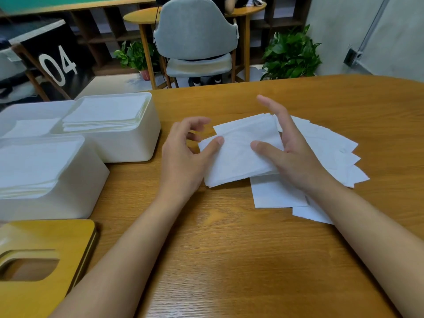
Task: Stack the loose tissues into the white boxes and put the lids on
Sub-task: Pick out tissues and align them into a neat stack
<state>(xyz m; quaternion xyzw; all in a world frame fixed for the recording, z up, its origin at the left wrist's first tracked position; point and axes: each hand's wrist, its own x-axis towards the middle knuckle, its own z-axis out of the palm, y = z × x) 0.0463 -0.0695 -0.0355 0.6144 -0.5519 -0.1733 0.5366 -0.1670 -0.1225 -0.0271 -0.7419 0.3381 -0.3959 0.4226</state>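
A small stack of white tissues is held just above the wooden table. My left hand pinches its left edge, thumb on top. My right hand grips its right side, thumb on top and fingers extended behind. More loose tissues lie fanned on the table under and to the right of my right hand. Three white boxes stand at the left: a far one filled with tissues, a near one also filled, and a third behind them with tissues lower inside.
Wooden lids with an oval slot lie stacked at the table's front left corner. Beyond the table's far edge stand a grey chair, potted plants and a black cube marked 04.
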